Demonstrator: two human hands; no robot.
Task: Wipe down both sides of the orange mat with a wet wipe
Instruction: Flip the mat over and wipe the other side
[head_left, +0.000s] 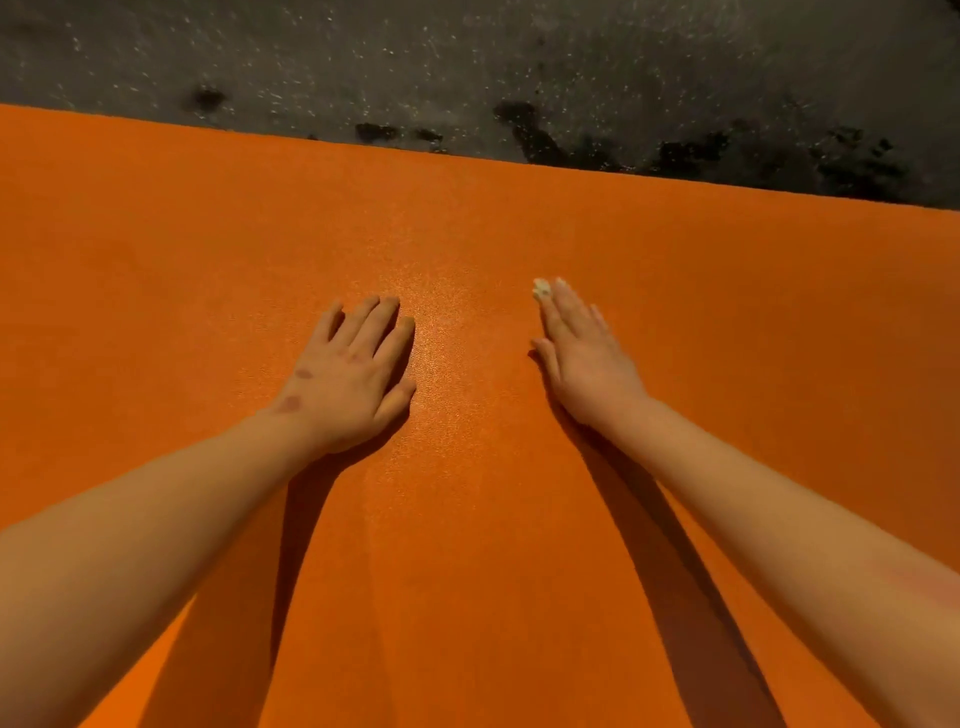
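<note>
Left hand (348, 384) and right hand (587, 358) lie on the orange mat (467, 234), fingers straight and close together. A small white bit (541, 289) sits at the right fingertips.

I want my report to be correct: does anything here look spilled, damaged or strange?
Black blotches mark the dark floor along the far edge of the orange mat, like wet stains. A small whitish bit shows at the fingertips of the right hand; what it is, I cannot tell. The mat looks flat, undamaged.

The orange mat (493, 519) before me lies flat on a dark, speckled floor (415, 57). I see the floor only beyond the mat's far edge, where black blotches (727, 150) sit just beside it.
</note>
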